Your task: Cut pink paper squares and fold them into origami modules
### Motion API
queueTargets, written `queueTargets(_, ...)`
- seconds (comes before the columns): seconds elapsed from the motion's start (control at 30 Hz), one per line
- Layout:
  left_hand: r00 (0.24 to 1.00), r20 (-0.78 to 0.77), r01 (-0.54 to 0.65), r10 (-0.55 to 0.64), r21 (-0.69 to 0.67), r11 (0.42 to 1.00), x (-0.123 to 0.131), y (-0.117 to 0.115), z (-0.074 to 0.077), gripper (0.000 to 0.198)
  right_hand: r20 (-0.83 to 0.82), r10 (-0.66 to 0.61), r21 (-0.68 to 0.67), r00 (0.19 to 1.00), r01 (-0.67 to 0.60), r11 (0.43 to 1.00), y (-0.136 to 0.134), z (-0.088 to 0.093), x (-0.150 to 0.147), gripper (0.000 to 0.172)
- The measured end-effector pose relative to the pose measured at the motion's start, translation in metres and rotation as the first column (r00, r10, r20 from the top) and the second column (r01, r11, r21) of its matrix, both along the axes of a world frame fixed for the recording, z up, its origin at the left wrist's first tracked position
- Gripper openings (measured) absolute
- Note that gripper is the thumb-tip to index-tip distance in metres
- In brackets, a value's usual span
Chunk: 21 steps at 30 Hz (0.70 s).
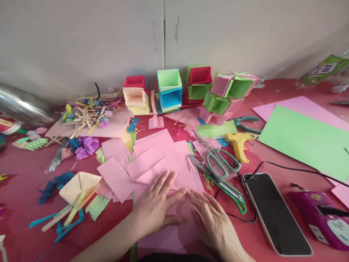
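Observation:
My left hand (158, 202) lies with its fingers stretched over a pink paper sheet (177, 233), palm down. Beside it, my right hand (211, 220) rests on the same sheet, fingers extended and slightly bent. The two hands nearly meet at the fingertips along the paper's upper part. Just beyond them is a loose stack of pink paper pieces (152, 156). Right of the stack lie grey-green scissors (222, 162) and a green-handled cutter knife (229, 189). Neither hand grips anything visible.
Folded paper boxes (170, 97) line the wall. A yellow glue gun (238, 143), a phone (276, 214), a purple power socket (321, 214) and a green sheet (308, 140) lie to the right. Craft sticks (87, 118) and purple paper flowers (87, 147) are at left.

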<state>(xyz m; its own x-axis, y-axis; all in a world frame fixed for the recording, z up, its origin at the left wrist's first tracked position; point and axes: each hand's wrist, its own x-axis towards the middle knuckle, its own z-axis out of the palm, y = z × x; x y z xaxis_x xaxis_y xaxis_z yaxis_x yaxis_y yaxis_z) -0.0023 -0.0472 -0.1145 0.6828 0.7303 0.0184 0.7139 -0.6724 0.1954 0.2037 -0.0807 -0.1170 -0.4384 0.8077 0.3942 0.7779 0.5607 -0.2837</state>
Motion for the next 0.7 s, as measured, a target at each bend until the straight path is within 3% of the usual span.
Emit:
queueTargets(0.2, 1.0, -0.014, 0.025, -0.026, -0.051, 0.998, -0.005, 0.002, -0.002, 0.083, 0.024, -0.021, -0.035, 0.999, 0.022, 0.999, 0.0, 0.003, -0.003, 0.024)
queueTargets(0.47, 0.999, -0.035, 0.026, -0.028, -0.074, 0.997, -0.005, 0.006, 0.0, 0.088, 0.077, -0.013, 0.041, 0.997, 0.009, 0.999, -0.001, 0.0, -0.002, 0.026)
queueTargets(0.7, 0.979, -0.082, 0.184, -0.189, -0.062, 0.981, -0.038, 0.02, 0.0, 0.071, 0.085, -0.002, 0.032, 0.996, -0.001, 0.999, -0.002, -0.001, 0.0, 0.032)
